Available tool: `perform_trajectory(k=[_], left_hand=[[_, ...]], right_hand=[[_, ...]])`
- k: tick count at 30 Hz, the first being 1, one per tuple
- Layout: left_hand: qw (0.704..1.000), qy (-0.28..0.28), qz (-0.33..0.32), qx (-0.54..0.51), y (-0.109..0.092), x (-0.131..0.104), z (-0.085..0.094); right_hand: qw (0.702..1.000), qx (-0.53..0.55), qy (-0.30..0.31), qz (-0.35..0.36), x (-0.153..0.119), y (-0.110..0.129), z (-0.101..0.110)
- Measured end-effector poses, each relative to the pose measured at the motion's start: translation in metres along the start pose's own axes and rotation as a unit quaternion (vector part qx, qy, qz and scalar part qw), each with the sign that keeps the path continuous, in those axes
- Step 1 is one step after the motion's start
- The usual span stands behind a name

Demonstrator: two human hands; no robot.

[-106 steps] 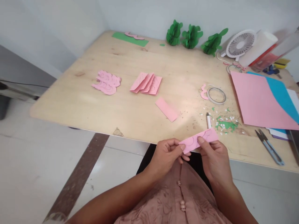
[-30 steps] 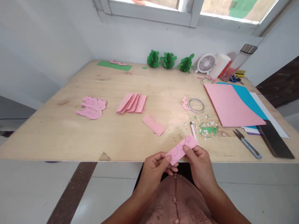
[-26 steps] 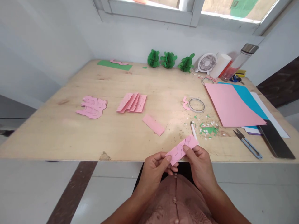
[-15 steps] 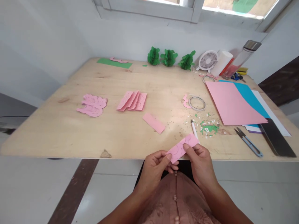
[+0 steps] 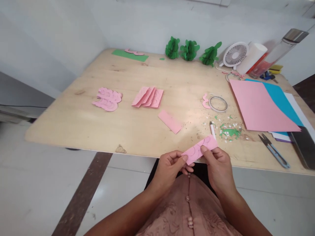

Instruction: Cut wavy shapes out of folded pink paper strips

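A pink paper strip (image 5: 197, 151) with curved lines drawn on it is held at the table's front edge. My left hand (image 5: 172, 165) pinches its left end, and my right hand (image 5: 219, 164) grips the right part with the thumb on top. Just behind the strip lies a white pen (image 5: 213, 130). A plain pink strip (image 5: 169, 121) rests to the left of the pen. Folded pink papers (image 5: 148, 97) with drawn curves sit farther back, and a pile of cut pink wavy pieces (image 5: 107, 99) is left of them.
Blue-handled snips (image 5: 277, 154), a black phone (image 5: 303, 147) and large pink sheets (image 5: 262, 106) lie right. Green scraps (image 5: 230, 131) and a tape roll (image 5: 218, 104) are nearer the middle. Along the wall stand green paper shapes (image 5: 189, 50), a fan (image 5: 235, 54) and a bottle (image 5: 278, 54).
The head view has tilted down and turned left, so the table's things appear shifted right and mostly higher. Both hands keep their hold on the strip.
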State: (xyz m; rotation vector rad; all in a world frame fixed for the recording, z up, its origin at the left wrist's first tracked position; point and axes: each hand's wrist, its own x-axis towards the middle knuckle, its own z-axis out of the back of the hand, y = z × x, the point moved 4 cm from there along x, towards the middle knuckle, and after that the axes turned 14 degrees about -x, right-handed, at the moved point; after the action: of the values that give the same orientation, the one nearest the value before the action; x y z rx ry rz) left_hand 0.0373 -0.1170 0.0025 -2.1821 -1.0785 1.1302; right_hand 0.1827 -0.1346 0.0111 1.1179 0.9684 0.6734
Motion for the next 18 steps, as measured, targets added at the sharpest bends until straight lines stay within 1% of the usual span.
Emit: perform_trajectory(k=[4, 11, 18], left_hand=[[1.000, 0.001, 0.002, -0.004, -0.0024, -0.0004, -0.0007], [0.999, 0.018, 0.014, -0.036, -0.0021, 0.0007, -0.0012], [0.999, 0.019, 0.019, -0.037, -0.0024, -0.0002, -0.0011]], right_hand=[[1.000, -0.008, -0.003, 0.012, 0.0010, -0.0006, 0.0011], [1.000, 0.004, -0.011, 0.017, 0.0024, -0.0029, 0.0014], [1.000, 0.004, -0.019, 0.016, 0.0032, -0.0052, 0.0021]])
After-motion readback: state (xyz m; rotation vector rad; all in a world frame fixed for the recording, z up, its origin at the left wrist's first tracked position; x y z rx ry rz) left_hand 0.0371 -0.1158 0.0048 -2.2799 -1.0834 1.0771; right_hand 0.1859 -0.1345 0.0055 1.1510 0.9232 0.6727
